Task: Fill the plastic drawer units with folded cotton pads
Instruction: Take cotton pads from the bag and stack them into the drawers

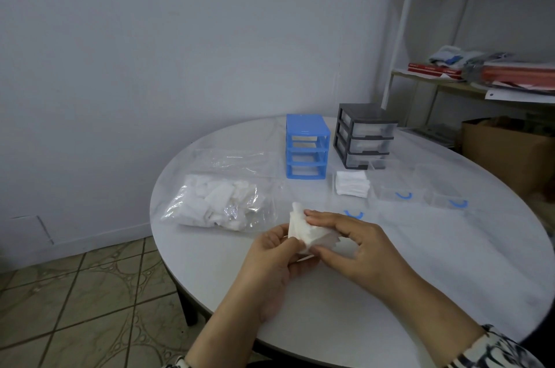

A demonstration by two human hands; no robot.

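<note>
- A round white surface (420,262) stood against a pale wall, with tiled floor (75,292) to its left and a shelf rack (450,79) of books and papers to its right.
- The landmark was the blue drawer unit (307,145), an empty frame with all three drawers out, standing at the far middle of the surface.
- Left of the blue drawer unit and nearer the viewer lay a clear bag of cotton pads (220,207), with a flat, clear empty bag (237,160) just behind it.
- In front of the blue drawer unit, near the close edge, the left hand (270,259) and the right hand (351,250) together held a small stack of cotton pads (303,232); the fingers of both were curled around it, thumbs pinching its edges.
- Just right of the blue drawer unit and slightly forward sat a pile of folded cotton pads (352,182), inside a clear drawer whose blue handle (354,214) showed near the right hand.
- Right of the blue drawer unit stood the grey drawer unit (365,135), its three clear drawers in place.
- Farther right and forward lay two more clear drawers (390,187) (444,196) with blue handles.
</note>
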